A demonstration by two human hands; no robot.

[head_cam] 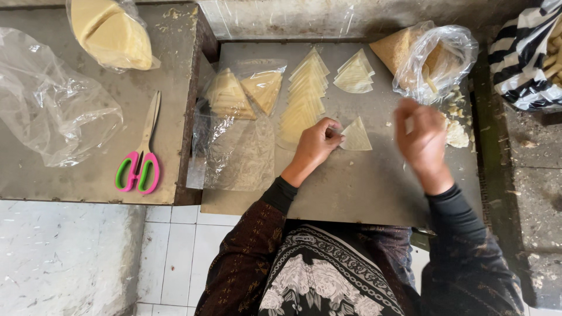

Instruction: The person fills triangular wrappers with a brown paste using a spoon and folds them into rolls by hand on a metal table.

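Left hand (317, 142) pinches the left corner of a pale triangular pastry sheet (356, 136) lying flat on the grey work board (363, 187), fingers curled shut on its edge. Right hand (422, 139) hovers at 3 o'clock of the sheet, blurred, fingers loosely bent; whether it holds anything I cannot tell. Fanned row of triangles (304, 99) at 11 o'clock. Open plastic bag (436, 58) at 1 o'clock. Pink-green scissors (140, 158) far at 9 o'clock.

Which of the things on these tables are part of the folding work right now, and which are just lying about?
In use: left hand on folded triangle; right hand by open bag; row of triangles; small stack; scraps.

Lying about: scissors; empty bag; wrapped block; striped bag.
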